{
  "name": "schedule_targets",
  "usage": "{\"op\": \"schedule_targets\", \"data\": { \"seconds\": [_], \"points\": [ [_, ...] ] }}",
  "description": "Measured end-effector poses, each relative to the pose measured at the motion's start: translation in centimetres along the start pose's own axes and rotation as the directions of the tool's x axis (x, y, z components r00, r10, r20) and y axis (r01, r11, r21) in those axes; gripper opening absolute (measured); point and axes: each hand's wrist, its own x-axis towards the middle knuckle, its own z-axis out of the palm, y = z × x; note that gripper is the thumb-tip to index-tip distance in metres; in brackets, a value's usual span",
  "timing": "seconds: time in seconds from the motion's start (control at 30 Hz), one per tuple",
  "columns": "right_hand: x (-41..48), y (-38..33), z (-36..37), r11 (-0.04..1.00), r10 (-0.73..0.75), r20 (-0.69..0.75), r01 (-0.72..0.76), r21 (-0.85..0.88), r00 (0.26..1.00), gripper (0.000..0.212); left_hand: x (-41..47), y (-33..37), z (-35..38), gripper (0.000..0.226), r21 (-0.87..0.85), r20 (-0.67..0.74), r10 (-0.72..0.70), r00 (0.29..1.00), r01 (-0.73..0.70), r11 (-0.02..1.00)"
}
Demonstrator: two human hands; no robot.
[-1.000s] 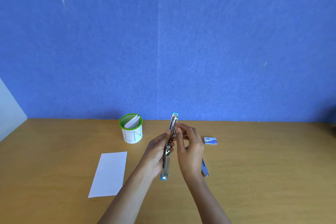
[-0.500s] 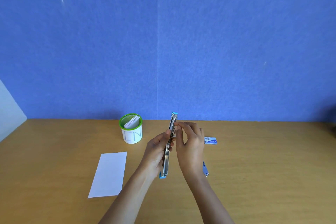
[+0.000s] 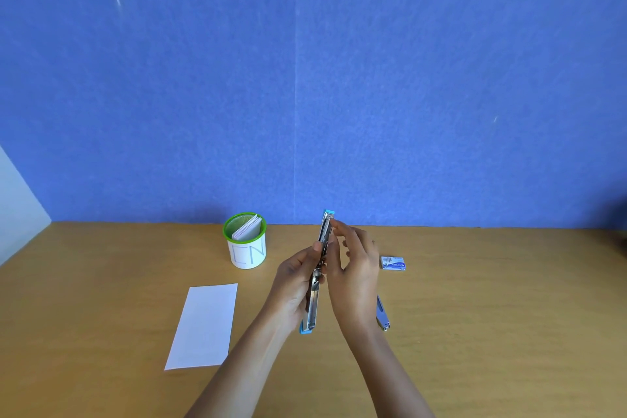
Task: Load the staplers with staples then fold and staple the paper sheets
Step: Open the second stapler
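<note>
Stapler [image 3: 312, 307], silver with light-blue ends, is standing nearly upright in the air above the middle of the surface [image 3: 492, 316], swung open into one long strip, its top leaning slightly to the right. The left hand [image 3: 295, 282] is gripping it around the middle, thumb pressing on the near edge and fingers wrapping behind. The right hand [image 3: 356, 275] is sitting just beside it on the other side, fingers loosely extended and spread, with the index fingertip [image 3: 336, 224] touching the upper metal arm near the blue tip; whether it is pinching any staples is too small to tell. A second stapler [image 3: 382, 314] is lying on the surface behind the right wrist, mostly hidden. A small blue-and-white staple box [image 3: 393, 263] is resting farther right and back. A white paper sheet [image 3: 205, 326] is lying flat to the left of the arms. Behind it, a white cup with a green rim [image 3: 245, 249] is holding folded papers [image 3: 247, 227] tilted inside. A blue wall [image 3: 407, 78] is rising behind the surface.
</note>
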Motion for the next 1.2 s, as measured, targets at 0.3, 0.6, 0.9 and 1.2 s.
{"op": "schedule_targets", "data": {
  "seconds": [0.3, 0.6, 0.9, 1.2],
  "points": [
    [-0.1, -0.1, 0.0, 0.995, -0.058, -0.022, 0.056, -0.077, 0.998, 0.013, 0.1, 0.0, -0.3, 0.028, -0.069, -0.028, -0.026, 0.999, 0.024, 0.997],
    [0.1, -0.5, -0.8, 0.300, 0.596, 0.491, -0.744, 0.598, 0.635, 0.012, -0.2, 0.5, 0.0, 0.018, 0.336, -0.122, 0.253, 0.960, -0.200, 0.921],
    [-0.7, 0.8, -1.0, -0.156, 0.405, 0.823, -0.857, 0.491, 0.398, 0.023, -0.2, 1.5, -0.6, 0.022, 0.966, 0.109, 0.440, 0.891, -0.199, 0.164],
    [-1.6, 1.8, 0.0, -0.232, 0.373, 0.861, -0.863, 0.448, 0.346, 0.022, -0.3, 1.9, 0.1, 0.024, 0.997, -0.002, 0.257, 0.966, -0.017, 0.071]
  ]
}}
